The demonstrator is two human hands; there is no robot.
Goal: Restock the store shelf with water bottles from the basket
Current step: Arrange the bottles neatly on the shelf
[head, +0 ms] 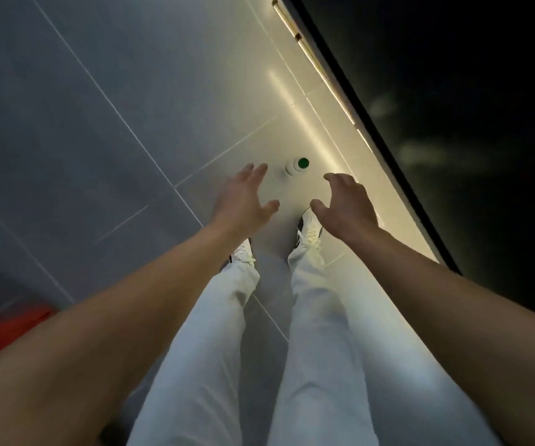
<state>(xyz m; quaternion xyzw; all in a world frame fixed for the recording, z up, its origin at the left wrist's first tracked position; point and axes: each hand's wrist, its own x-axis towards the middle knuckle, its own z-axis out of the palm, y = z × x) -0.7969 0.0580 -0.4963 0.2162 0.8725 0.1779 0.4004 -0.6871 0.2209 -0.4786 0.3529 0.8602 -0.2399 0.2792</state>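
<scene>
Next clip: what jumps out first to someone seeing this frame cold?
Two bare forearms reach down, the left hand and right hand both open and empty above the tiled floor. Between and just beyond them a single bottle with a green cap stands upright on the floor, untouched. A red basket shows at the lower left edge.

One water bottle (295, 166), clear with green cap, stands upright on the floor, just beyond your fingertips, between both hands.
</scene>
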